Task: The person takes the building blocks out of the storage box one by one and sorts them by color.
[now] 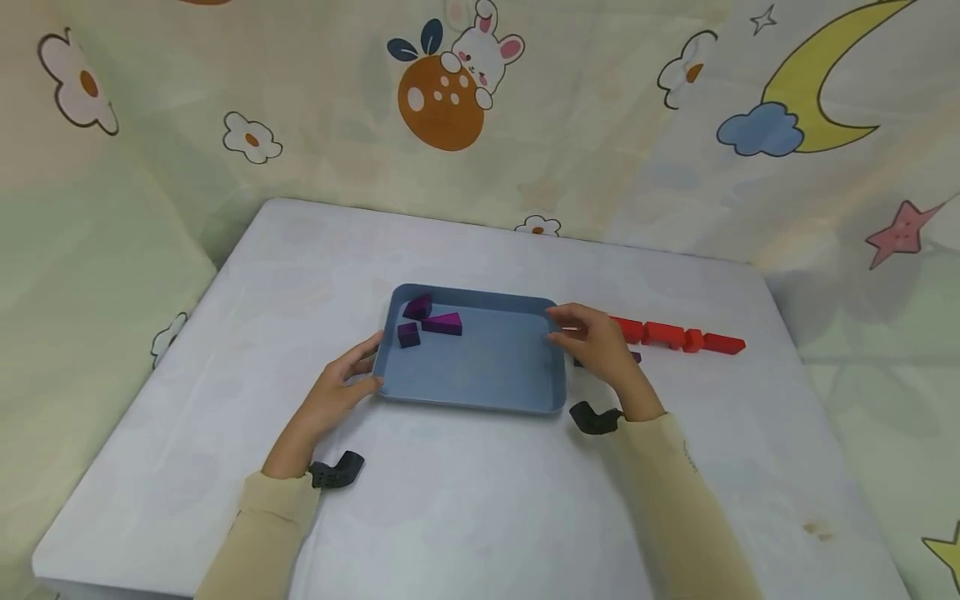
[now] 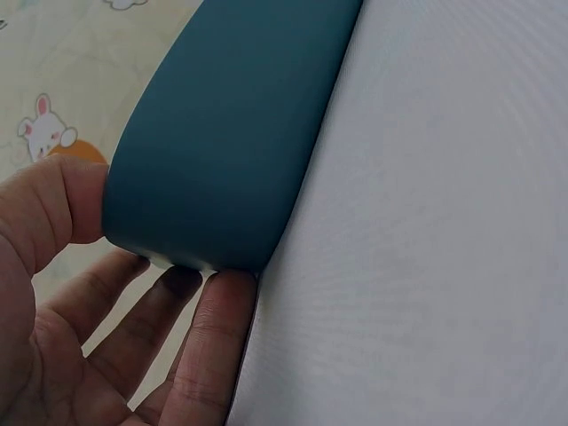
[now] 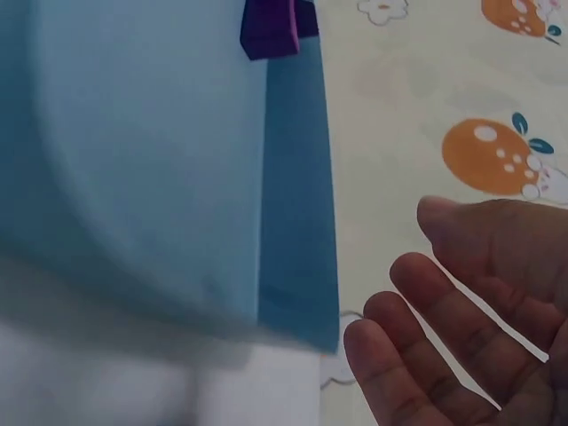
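Counting one blue tray (image 1: 487, 362) on the white table (image 1: 465, 492), with three purple blocks (image 1: 443, 324) in its left part.
Touching its left end with the left hand (image 1: 337, 394), fingertips apart; spreading the right hand (image 1: 597, 342) wide at its right end. Counting at least four red blocks (image 1: 663, 335) in a row beyond, plus half-hidden purple pieces (image 1: 636, 357), number unclear.

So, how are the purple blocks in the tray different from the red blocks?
The purple blocks lie inside the tray, while the red blocks lie on the table. The purple ones form a loose cluster; the red ones make a line. Both groups hold several pieces in one plain colour.
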### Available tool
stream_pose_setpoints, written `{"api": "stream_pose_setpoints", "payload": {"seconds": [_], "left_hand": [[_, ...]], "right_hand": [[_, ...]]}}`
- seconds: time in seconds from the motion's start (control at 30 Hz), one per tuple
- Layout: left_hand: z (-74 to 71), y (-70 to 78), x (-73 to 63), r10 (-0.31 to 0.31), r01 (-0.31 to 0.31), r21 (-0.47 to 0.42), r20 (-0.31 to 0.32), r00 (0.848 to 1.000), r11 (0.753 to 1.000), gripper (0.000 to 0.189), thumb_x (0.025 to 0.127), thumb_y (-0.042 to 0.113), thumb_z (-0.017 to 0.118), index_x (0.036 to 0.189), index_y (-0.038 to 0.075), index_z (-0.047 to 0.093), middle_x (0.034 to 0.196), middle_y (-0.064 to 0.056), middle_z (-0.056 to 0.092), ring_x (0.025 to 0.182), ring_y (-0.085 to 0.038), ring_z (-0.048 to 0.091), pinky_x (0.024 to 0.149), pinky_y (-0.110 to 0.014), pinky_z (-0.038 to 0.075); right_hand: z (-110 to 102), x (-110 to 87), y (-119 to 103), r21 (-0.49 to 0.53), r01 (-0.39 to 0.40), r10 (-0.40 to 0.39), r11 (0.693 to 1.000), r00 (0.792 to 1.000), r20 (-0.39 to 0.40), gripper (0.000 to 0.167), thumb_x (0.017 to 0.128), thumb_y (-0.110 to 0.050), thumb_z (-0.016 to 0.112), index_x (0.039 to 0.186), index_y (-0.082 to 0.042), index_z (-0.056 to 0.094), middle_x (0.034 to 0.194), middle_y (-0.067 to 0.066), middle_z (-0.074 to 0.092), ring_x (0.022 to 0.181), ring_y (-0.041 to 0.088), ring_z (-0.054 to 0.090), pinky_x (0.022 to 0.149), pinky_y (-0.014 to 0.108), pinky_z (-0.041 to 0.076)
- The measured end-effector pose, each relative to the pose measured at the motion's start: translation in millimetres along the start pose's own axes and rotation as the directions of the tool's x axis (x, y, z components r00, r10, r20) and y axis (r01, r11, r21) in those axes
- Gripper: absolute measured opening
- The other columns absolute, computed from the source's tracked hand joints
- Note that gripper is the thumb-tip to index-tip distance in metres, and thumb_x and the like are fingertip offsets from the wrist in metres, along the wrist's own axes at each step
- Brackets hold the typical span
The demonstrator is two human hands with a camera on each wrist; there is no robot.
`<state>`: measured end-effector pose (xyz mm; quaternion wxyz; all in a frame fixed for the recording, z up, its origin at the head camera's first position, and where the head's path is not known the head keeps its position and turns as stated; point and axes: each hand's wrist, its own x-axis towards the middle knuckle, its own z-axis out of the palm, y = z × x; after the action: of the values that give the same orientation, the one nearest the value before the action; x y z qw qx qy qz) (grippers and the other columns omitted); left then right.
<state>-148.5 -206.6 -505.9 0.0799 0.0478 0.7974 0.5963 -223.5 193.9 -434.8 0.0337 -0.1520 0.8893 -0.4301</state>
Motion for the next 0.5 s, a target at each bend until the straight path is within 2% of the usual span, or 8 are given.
{"api": "stream_pose_setpoints", "payload": {"seconds": [0.1, 0.23, 0.5], "left_hand": [[0.6, 0.8, 0.2, -0.002, 0.002, 0.006, -0.003, 1.0, 1.0, 0.072, 0.102, 0.005, 0.064, 0.169, 0.009, 0.038, 0.167, -0.024, 0.043, 0.142, -0.044, 0.051, 0.106, -0.051, 0.045], [1.1, 0.9, -0.1, -0.004, 0.004, 0.001, -0.004, 1.0, 1.0, 0.073, 0.101, 0.004, 0.064, 0.169, 0.009, 0.038, 0.166, -0.024, 0.044, 0.142, -0.043, 0.051, 0.105, -0.048, 0.045], [1.5, 0.8, -0.5, 0.006, -0.006, -0.003, -0.007, 1.0, 1.0, 0.073, 0.101, 0.003, 0.064, 0.169, 0.009, 0.038, 0.165, -0.025, 0.046, 0.142, -0.043, 0.051, 0.104, -0.047, 0.046]], "right_hand": [[8, 11.4, -3, 0.011, 0.023, -0.023, 1.0, 0.998, 0.063, 0.04, 0.098, 0.002, 0.076, 0.137, 0.007, 0.068, 0.136, 0.026, 0.07, 0.127, 0.044, 0.067, 0.105, 0.053, 0.054], [17, 25.7, -10, 0.01, 0.029, -0.03, 1.0, 0.99, 0.141, 0.041, 0.099, -0.002, 0.076, 0.138, 0.005, 0.068, 0.137, 0.025, 0.07, 0.128, 0.042, 0.066, 0.107, 0.054, 0.052], [44, 55.7, -20, 0.05, 0.025, -0.038, 0.998, 0.957, 0.286, 0.044, 0.099, -0.002, 0.076, 0.141, 0.006, 0.066, 0.141, 0.024, 0.068, 0.131, 0.04, 0.065, 0.112, 0.052, 0.05]]}}
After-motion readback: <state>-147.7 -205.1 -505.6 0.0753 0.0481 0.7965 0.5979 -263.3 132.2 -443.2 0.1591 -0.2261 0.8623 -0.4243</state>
